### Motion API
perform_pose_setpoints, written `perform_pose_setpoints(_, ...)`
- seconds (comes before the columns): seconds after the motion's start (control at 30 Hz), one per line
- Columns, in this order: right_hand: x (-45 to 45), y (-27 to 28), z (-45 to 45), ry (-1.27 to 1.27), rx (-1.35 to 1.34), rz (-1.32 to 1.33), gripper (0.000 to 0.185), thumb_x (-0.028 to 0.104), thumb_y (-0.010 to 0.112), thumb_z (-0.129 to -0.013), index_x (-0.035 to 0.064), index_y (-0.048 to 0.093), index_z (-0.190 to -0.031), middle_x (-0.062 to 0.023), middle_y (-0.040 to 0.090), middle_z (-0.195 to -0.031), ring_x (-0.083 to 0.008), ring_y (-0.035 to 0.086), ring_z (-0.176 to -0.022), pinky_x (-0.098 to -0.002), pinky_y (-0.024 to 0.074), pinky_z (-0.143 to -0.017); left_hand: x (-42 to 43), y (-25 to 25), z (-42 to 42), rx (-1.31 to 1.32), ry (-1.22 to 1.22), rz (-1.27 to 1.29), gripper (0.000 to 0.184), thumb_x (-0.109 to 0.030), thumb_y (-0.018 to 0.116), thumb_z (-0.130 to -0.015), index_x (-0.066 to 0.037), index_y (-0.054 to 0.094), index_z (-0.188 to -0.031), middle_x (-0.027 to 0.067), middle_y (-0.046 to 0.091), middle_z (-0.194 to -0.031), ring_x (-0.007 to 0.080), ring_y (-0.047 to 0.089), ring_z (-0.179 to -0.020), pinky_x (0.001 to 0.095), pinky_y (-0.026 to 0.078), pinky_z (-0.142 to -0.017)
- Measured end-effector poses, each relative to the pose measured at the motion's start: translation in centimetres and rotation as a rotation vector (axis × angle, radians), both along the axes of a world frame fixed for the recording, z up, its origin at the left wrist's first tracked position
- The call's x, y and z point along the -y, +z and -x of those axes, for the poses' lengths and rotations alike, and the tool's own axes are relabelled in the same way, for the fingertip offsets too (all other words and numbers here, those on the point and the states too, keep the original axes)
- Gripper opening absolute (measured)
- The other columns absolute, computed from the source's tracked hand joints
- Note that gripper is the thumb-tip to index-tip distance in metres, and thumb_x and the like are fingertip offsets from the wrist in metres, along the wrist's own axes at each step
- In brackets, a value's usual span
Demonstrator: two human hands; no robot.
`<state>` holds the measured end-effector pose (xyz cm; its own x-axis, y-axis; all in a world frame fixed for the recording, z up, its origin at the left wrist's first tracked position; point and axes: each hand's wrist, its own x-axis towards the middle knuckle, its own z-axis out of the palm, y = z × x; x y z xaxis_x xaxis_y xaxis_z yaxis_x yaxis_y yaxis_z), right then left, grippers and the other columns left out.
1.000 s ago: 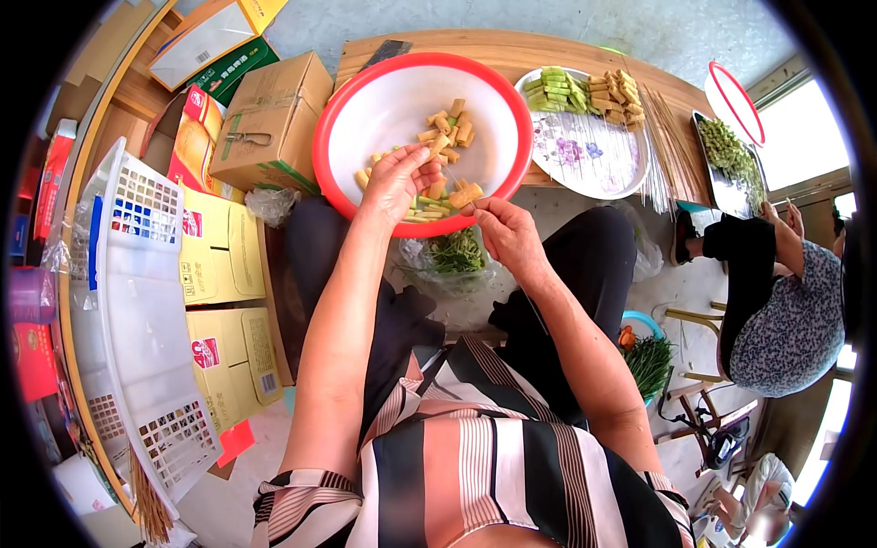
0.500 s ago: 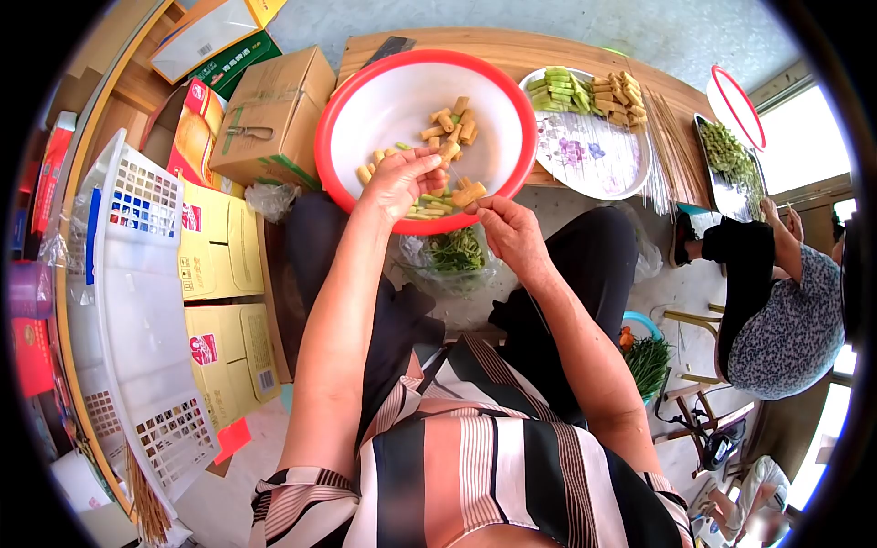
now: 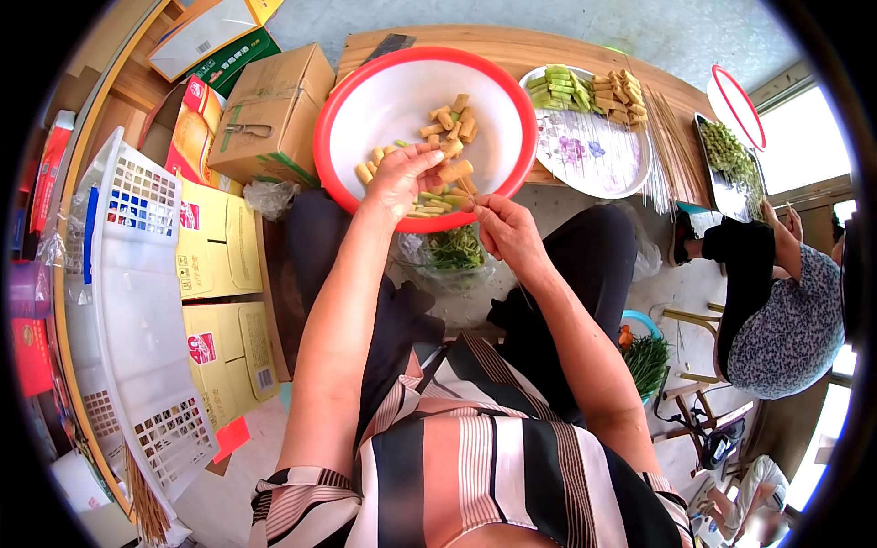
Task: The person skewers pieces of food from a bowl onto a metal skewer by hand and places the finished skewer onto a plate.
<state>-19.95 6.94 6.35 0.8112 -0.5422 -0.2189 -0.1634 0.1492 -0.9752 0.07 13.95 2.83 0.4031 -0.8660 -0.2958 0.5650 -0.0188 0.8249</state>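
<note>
My left hand point(image 3: 403, 180) is over the near part of a red-rimmed white basin point(image 3: 333, 128). Its fingertips pinch a short tan roll point(image 3: 456, 171). My right hand point(image 3: 508, 230) is closed at the basin's near right rim, thumb and forefinger pressed together on what looks like a thin skewer, mostly hidden by the fingers. More tan rolls point(image 3: 468, 126) lie in the basin, with cut green stem pieces point(image 3: 429, 209) close below my left hand.
Right of the basin, a floral plate point(image 3: 585, 169) bears skewered green stems point(image 3: 559, 89) and tan rolls point(image 3: 619, 98). Loose skewers point(image 3: 671, 146) and a tray of greens point(image 3: 731, 155) lie beyond. Cartons point(image 3: 274, 114) and a white crate point(image 3: 137, 301) stand left. Another person point(image 3: 786, 310) sits right.
The tan roll near my right fingertips has moved up and left, to my left fingertips. My right hand has shifted slightly; my left hand is almost unmoved.
</note>
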Motion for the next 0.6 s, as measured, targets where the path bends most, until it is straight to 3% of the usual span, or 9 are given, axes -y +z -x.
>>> perform_pose_setpoints(0.37,0.2,-0.5,0.2,-0.054,0.011,0.025,0.019,0.01,0.048,-0.094,-0.0015,0.063,-0.094,0.0035,0.042,-0.053,-0.0047,0.038,-0.045,-0.0222,0.0322,-0.043,0.4,0.2,0.6,0.134,-0.193,-0.041,0.027,-0.018,0.062,-0.089,-0.001,0.061,-0.11,0.0052,0.065,-0.099,0.0125,0.061,-0.087,0.028,0.053,-0.075)
perform_pose_setpoints(0.5,0.8,-0.3,0.5,-0.105,0.028,-0.019,0.02,0.013,0.048,-0.095,-0.0002,0.063,-0.097,0.0036,0.042,-0.052,-0.0042,0.036,-0.044,-0.0215,0.0301,-0.041,1.1,-0.6,0.2,0.086,-0.126,-0.082,0.025,-0.022,0.059,-0.091,-0.005,0.063,-0.109,0.0034,0.065,-0.099,0.0112,0.061,-0.088,0.0272,0.052,-0.073)
perform_pose_setpoints(0.57,1.2,-0.8,0.6,-0.126,0.04,-0.052,0.022,0.016,0.047,-0.096,0.0013,0.062,-0.1,0.0035,0.041,-0.05,-0.004,0.034,-0.042,-0.0204,0.0277,-0.04,1.6,-2.4,-0.2,0.747,-0.142,-0.315,0.026,-0.025,0.057,-0.091,-0.009,0.063,-0.111,0.0053,0.064,-0.1,0.017,0.062,-0.09,0.0306,0.051,-0.076)
perform_pose_setpoints(0.6,1.3,-0.7,0.7,-0.125,0.042,-0.053,0.022,0.016,0.047,-0.096,0.0013,0.062,-0.1,0.0035,0.041,-0.05,-0.004,0.034,-0.042,-0.0204,0.0277,-0.04,1.5,-2.9,-0.2,0.749,-0.141,-0.317,0.026,-0.025,0.057,-0.091,-0.009,0.063,-0.111,0.0053,0.064,-0.1,0.017,0.062,-0.09,0.0306,0.051,-0.076)
